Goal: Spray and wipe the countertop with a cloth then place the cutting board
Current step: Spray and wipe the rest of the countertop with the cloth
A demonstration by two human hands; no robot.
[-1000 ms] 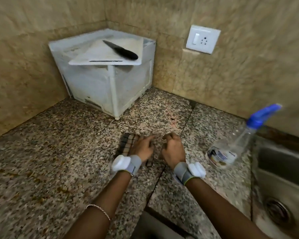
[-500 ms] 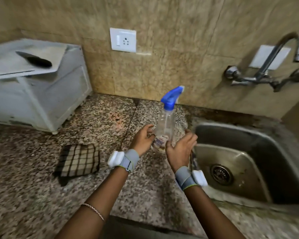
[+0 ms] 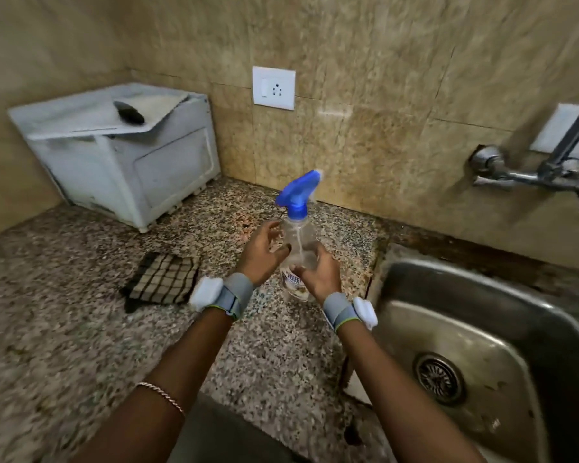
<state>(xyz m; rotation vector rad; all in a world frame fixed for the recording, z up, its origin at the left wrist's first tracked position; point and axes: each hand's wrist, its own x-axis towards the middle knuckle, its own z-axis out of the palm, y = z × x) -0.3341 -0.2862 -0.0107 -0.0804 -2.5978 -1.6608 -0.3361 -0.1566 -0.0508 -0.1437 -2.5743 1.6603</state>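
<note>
Speckled desk [image 3: 81,329] runs left from the steel sink [image 3: 482,312], and far to the sink's left a white box [image 3: 168,168] sits in the corner, the cutting board [image 3: 81,118] lying on top with a dark knife [image 3: 129,111] on it. Closer to the sink, the checked cloth [image 3: 164,279] lies flat on the desk. Just left of the sink's rim is the spray bottle [image 3: 298,235], blue head up, with the right hand [image 3: 321,275] wrapped round its lower body and the left hand [image 3: 261,255] spread-fingered against its side.

The bottle [image 3: 298,240] is between my left hand [image 3: 259,253] and my right hand [image 3: 320,277]. The cloth [image 3: 163,279] lies on the counter [image 3: 64,329], left of them. The sink [image 3: 502,315] is right. Behind, the board [image 3: 81,116] lies on the box [image 3: 168,168].
</note>
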